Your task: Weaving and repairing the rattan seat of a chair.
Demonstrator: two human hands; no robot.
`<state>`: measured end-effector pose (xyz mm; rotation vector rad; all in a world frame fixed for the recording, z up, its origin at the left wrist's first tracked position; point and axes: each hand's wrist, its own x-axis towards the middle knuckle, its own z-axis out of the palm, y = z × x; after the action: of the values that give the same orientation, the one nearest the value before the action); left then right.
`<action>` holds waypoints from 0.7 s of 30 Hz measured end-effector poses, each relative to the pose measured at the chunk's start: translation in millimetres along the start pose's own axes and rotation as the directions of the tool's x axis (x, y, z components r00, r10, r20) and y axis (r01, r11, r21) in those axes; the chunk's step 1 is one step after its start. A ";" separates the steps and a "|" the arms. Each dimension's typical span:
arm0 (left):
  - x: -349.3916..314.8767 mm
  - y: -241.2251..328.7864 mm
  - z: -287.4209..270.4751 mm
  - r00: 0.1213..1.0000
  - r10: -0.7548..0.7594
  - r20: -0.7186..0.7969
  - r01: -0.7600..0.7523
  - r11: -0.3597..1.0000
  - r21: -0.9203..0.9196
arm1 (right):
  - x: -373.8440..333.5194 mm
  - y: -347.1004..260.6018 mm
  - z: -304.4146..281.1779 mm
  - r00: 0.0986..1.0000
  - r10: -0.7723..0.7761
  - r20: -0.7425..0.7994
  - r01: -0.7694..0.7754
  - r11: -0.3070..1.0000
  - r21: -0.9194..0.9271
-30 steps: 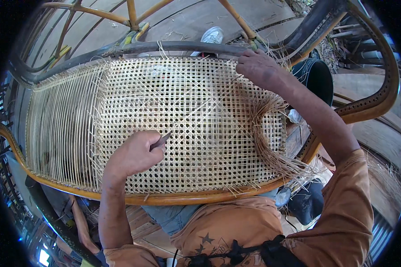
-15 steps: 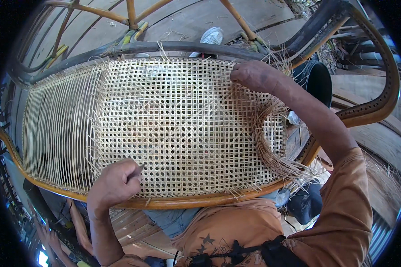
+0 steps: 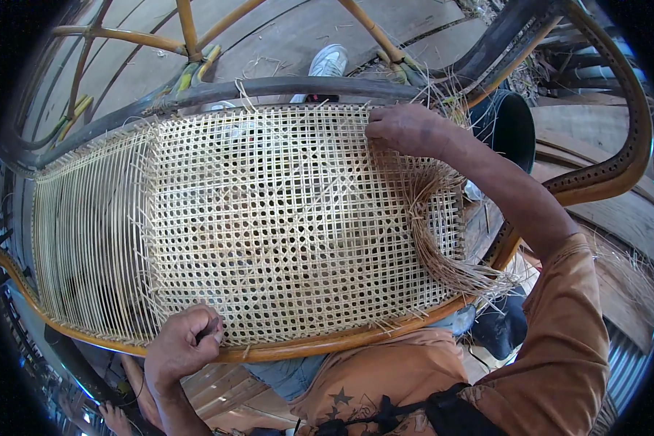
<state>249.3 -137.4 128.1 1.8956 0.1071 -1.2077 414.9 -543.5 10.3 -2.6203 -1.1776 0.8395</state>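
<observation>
A half-woven cane panel (image 3: 283, 211) fills the bent rattan frame (image 3: 327, 347) in front of me, with loose strand ends along its edges. My left hand (image 3: 185, 341) is closed in a curled pinch just above the panel's near left edge. Whatever lies in its fingers is hidden or too thin to make out. At the far right edge, my right hand (image 3: 407, 129) bends its closed fingertips down onto the weave, covering what they grip. A looped bundle of brown cane strands (image 3: 427, 243) rests on the panel's right part, below my right forearm.
A dark pole (image 3: 320, 87) runs behind the panel, joined to rattan legs (image 3: 189, 29). A curved armrest with holes (image 3: 636, 123) rises at right beside a dark bucket (image 3: 516, 134). A shoe (image 3: 329, 61) and another person's hand (image 3: 114, 419) show nearby.
My left hand has moved nearer to me, toward the front rail, and turned. My right hand stays on the far edge. The view has shifted slightly, and the strand bundle's loop looks narrower.
</observation>
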 end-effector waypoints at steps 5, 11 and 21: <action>0.8 6.1 -1.5 0.999 -0.033 0.017 0.032 0.999 0.043 | 1.3 -2.0 -1.1 0.999 0.039 0.015 -0.038 0.998 -0.049; -7.6 -3.1 1.6 0.998 -0.059 0.012 0.059 0.997 0.054 | 4.6 0.7 -0.1 1.000 -0.019 -0.001 0.019 0.997 -0.076; -16.4 -0.2 3.1 0.979 -0.198 -0.040 0.202 0.961 0.189 | 1.4 4.0 -0.5 1.000 -0.014 -0.008 0.013 0.998 -0.064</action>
<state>238.4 -133.7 140.1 2.1058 0.2048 -1.3757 418.5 -545.1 8.7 -2.6603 -1.2379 0.8002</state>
